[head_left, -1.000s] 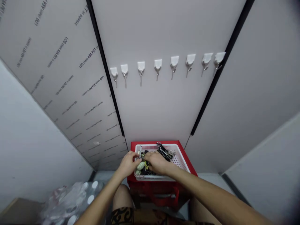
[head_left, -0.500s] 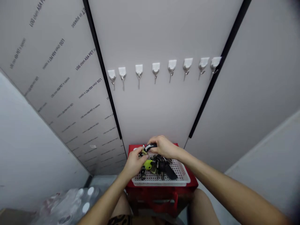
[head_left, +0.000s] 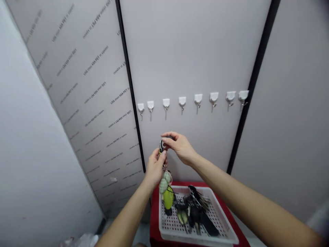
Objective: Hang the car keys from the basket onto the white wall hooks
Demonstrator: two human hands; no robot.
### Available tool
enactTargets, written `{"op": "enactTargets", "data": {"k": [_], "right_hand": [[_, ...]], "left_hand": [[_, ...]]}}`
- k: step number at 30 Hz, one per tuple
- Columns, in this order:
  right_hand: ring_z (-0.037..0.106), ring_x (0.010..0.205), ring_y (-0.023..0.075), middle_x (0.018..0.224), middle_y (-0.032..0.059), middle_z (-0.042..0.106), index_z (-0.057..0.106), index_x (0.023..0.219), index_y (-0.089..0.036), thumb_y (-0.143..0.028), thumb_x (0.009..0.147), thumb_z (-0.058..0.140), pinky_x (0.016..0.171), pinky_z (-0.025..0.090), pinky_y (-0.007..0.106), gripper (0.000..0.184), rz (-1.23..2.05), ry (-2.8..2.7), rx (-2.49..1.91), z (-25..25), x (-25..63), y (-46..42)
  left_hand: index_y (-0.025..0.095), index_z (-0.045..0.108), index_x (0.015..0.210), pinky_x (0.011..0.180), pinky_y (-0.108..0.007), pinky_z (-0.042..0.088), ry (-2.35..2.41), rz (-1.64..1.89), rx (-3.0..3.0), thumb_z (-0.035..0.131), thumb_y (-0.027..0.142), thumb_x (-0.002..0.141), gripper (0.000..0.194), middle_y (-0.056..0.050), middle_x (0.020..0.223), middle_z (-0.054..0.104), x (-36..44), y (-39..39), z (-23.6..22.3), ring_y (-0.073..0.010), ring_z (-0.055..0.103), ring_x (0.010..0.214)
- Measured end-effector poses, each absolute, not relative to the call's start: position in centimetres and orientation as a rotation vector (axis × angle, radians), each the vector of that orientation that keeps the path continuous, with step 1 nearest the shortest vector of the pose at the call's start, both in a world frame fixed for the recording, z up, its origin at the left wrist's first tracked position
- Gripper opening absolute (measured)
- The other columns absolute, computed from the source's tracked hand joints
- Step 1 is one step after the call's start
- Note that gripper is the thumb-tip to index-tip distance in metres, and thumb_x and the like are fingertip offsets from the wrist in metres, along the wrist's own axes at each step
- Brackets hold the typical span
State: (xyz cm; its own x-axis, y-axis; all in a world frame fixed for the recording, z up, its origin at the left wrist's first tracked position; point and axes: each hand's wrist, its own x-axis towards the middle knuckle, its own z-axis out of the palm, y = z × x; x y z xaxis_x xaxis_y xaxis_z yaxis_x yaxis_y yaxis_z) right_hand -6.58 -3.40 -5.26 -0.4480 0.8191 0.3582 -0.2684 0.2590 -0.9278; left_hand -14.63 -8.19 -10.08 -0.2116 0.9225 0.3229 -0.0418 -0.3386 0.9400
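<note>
- Above the white basket in the head view, our left hand pinches a keychain strap, our right hand gripping its loop just beyond.
- We judge the step as opening out that loop; the next move calls for keeping it spread.
- Below our left hand hang pale green charms and a lime charm.
- Under both hands, the basket holds dark key bunches.

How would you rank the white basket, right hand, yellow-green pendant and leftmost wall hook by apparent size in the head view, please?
1. White basket
2. Right hand
3. Yellow-green pendant
4. Leftmost wall hook
</note>
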Motion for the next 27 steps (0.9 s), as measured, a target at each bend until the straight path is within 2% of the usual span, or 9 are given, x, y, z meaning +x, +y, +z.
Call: {"op": "enactTargets", "data": {"k": [4, 7, 10, 14, 27], "right_hand": [[0.041, 0.043, 0.0039, 0.051, -0.0071, 0.045, 0.045, 0.085, -0.016, -0.022, 0.052, 0.056, 0.044, 0.036, 0.02, 0.035, 1.42, -1.45, -0.444, -3.6, -9.6, -3.0], [0.043, 0.046, 0.0047, 0.054, -0.0077, 0.049, 0.039, 0.086, -0.018, -0.021, 0.049, 0.058, 0.048, 0.037, 0.02, 0.042, 1.235, -1.463, -0.446, -2.4, -11.9, -2.3], [0.046, 0.051, 0.0065, 0.057, -0.0056, 0.051, 0.04, 0.076, -0.018, -0.025, 0.049, 0.058, 0.053, 0.038, 0.021, 0.034, 1.007, -1.481, -0.506, -1.2, -14.2, -1.2], [0.048, 0.055, 0.0084, 0.06, -0.0017, 0.052, 0.045, 0.067, -0.017, -0.028, 0.053, 0.054, 0.057, 0.039, 0.023, 0.02, 0.865, -1.501, -0.592, -0.3, -16.7, 0.0], [0.048, 0.059, 0.0097, 0.063, 0.0002, 0.052, 0.048, 0.066, -0.016, -0.026, 0.057, 0.05, 0.062, 0.038, 0.024, 0.013, 0.679, -1.536, -0.72, -1.7, -17.7, 1.5]], "left_hand": [[0.017, 0.04, 0.066, 0.039, -0.015, 0.027, 1.161, 1.747, 1.272, 0.044, 0.042, 0.062, 0.026, 0.007, 0.046, 0.037, -16.3, -7.7, -8.8, -0.0032, 0.033, 0.039], [0.017, 0.039, 0.062, 0.037, -0.015, 0.025, 1.19, 1.823, 1.207, 0.045, 0.04, 0.061, 0.025, 0.007, 0.045, 0.037, -17.7, -7.0, -7.7, -0.0029, 0.033, 0.037], [0.017, 0.038, 0.06, 0.034, -0.015, 0.021, 1.175, 1.903, 1.17, 0.044, 0.039, 0.062, 0.023, 0.007, 0.045, 0.037, -19.0, -6.0, -6.2, -0.0028, 0.033, 0.035], [0.016, 0.035, 0.056, 0.034, -0.015, 0.02, 1.109, 2.0, 1.127, 0.043, 0.037, 0.062, 0.023, 0.008, 0.041, 0.034, -20.4, -4.6, -4.8, -0.0024, 0.031, 0.033], [0.015, 0.038, 0.055, 0.039, -0.017, 0.024, 1.2, 1.915, 1.117, 0.042, 0.027, 0.063, 0.015, 0.007, 0.039, 0.035, -21.5, -1.5, -6.2, -0.0037, 0.032, 0.036]]}}
